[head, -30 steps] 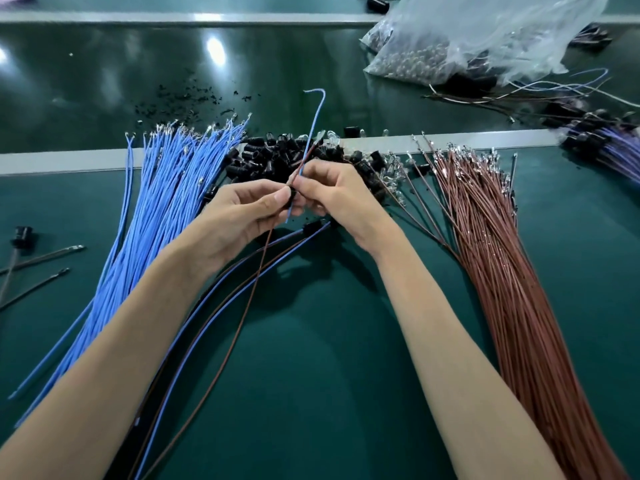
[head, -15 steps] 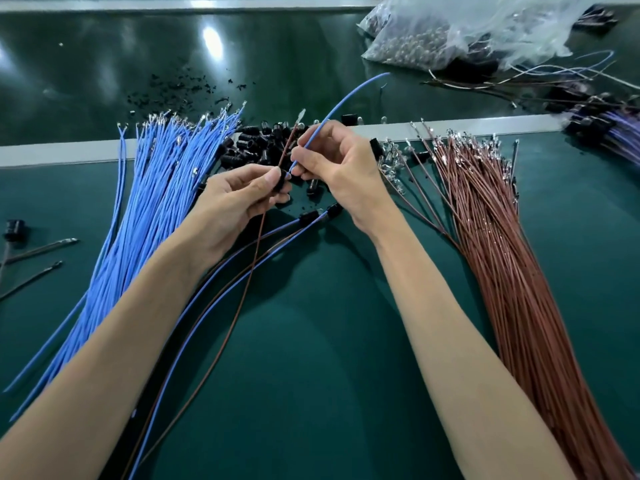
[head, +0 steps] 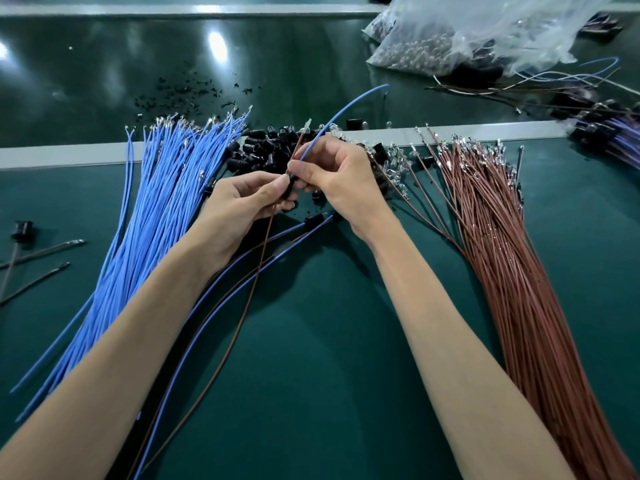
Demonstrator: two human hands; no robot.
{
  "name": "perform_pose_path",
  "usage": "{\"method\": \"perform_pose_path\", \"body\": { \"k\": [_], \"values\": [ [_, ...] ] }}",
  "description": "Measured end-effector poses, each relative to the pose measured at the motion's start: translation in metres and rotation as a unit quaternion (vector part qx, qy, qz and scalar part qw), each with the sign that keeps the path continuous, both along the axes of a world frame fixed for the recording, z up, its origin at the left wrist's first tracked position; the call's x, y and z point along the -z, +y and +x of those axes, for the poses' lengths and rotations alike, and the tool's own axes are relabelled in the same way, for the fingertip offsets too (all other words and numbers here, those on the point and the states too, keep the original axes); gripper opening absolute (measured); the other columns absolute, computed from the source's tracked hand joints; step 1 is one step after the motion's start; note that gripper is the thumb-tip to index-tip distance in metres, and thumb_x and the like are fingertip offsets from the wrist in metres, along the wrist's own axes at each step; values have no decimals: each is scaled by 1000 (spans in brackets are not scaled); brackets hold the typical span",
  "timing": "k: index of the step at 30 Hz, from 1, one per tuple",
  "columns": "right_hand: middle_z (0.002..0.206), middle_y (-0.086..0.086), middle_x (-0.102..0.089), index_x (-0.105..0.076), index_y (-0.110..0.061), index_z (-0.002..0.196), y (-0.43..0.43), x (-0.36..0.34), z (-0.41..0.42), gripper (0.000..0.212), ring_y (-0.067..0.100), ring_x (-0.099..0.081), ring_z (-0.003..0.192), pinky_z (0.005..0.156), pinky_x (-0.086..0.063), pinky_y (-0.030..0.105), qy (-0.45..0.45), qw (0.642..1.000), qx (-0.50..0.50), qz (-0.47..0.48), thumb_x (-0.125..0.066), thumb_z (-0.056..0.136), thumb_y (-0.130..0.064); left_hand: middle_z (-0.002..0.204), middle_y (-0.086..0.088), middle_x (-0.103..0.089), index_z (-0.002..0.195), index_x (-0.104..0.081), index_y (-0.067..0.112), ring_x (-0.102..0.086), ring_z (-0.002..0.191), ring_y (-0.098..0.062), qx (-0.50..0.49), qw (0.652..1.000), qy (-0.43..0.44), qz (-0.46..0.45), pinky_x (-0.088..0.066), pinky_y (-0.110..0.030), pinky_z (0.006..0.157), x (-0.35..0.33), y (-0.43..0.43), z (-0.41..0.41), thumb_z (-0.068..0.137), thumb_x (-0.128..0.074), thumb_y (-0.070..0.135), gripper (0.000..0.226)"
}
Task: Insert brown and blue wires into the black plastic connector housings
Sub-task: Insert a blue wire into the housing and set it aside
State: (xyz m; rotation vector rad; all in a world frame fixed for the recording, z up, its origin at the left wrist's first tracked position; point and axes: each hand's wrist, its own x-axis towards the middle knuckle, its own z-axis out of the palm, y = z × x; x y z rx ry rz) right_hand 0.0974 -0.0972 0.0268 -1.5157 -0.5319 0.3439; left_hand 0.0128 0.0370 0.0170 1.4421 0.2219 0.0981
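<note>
Above desk (head: pixel 311 393) centre: L hand (head: pixel 242 202) pinches black connector housing (head: pixel 289 190) w/ brown wire (head: pixel 265 244) alongside; R hand (head: pixel 341 181) pinches blue wire (head: pixel 332 120), tip at housing. Blue bundle (head: pixel 156 209) lies L, brown bundle (head: pixel 502 254) R, spare housings (head: pixel 263 147) behind hands.

black housing (head: pixel 289 189) mostly hidden between fingertips of left hand (head: pixel 242 206) and right hand (head: pixel 341 181); blue wire (head: pixel 346 107) end lost there, seating can't be told. brown bundle (head: pixel 512 271) runs off bottom edge. plastic bag (head: pixel 485 32) cut by top edge, contents blurred.
</note>
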Motion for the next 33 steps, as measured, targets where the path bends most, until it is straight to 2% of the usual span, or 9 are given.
{"method": "perform_pose_path", "body": {
  "k": [5, 9, 13, 17, 21, 26, 29, 33],
  "values": [
    [58, -5, -64, -61, -12, 73, -5, -3, 2, 20, 4, -60, 53, 58, -49, 14, 16, 999, -17, -23, -69, 81, 4, 78, 4, -72, 91, -70, 11, -64, 73, -6, 1, 1000, -1, 18, -49, -13, 71, 0, -3, -1, 78, -63, 26, 21],
    [56, -8, -65, -62, -12, 72, -3, -3, -2, 18, 2, -58, 49, 52, -45, 12, 25, 1000, 15, -9, -70, 82, 0, 79, 3, -72, 92, -70, 12, -64, 72, -6, 0, 1000, 4, 7, -50, -14, 70, 0, -4, -1, 79, -61, 29, 23],
    [58, -8, -63, -61, -16, 71, 1, -3, -3, 19, 2, -55, 51, 57, -45, 14, 10, 999, 26, -39, -72, 82, -5, 78, 2, -72, 90, -71, 12, -64, 72, -7, -11, 1000, 4, 10, -50, -14, 70, -1, -4, 0, 79, -62, 28, 21],
    [55, -9, -58, -61, -18, 71, -1, -6, -1, 19, 7, -50, 56, 62, -44, 22, -10, 996, 25, -82, -75, 81, -10, 78, 1, -72, 89, -71, 11, -62, 70, -7, -14, 1000, 2, 19, -49, -13, 69, -3, -4, -2, 79, -64, 28, 21],
    [60, -3, -62, -60, -20, 69, -3, -9, 0, 20, 11, -53, 61, 67, -44, 27, -28, 994, 17, -104, -74, 81, -11, 78, -1, -72, 87, -72, 11, -61, 69, -7, -13, 999, 4, 30, -48, -12, 67, -4, -5, -2, 80, -64, 26, 18],
    [59, -5, -60, -63, -18, 69, -12, -15, 4, 18, 3, -48, 54, 60, -41, 16, -35, 990, -26, -131, -77, 78, -12, 74, 2, -72, 89, -71, 9, -63, 70, -7, -23, 997, 8, 70, -49, -12, 71, -2, -7, -2, 88, -62, 15, 11],
    [56, -14, -58, -63, -22, 68, -15, -14, 5, 19, -1, -47, 53, 60, -41, 12, -35, 987, -35, -155, -74, 82, -15, 74, 3, -72, 89, -71, 9, -63, 70, -6, -21, 997, 6, 73, -49, -12, 70, -3, -8, -2, 88, -62, 15, 11],
    [65, -3, -62, -61, -16, 72, -9, -12, 2, 18, 3, -58, 55, 61, -49, 16, -29, 990, -24, -138, -67, 88, -10, 74, 3, -72, 90, -71, 9, -62, 66, -4, -30, 998, 8, 60, -48, -12, 66, -3, -8, -2, 90, -60, 15, 12]
  ]
}}
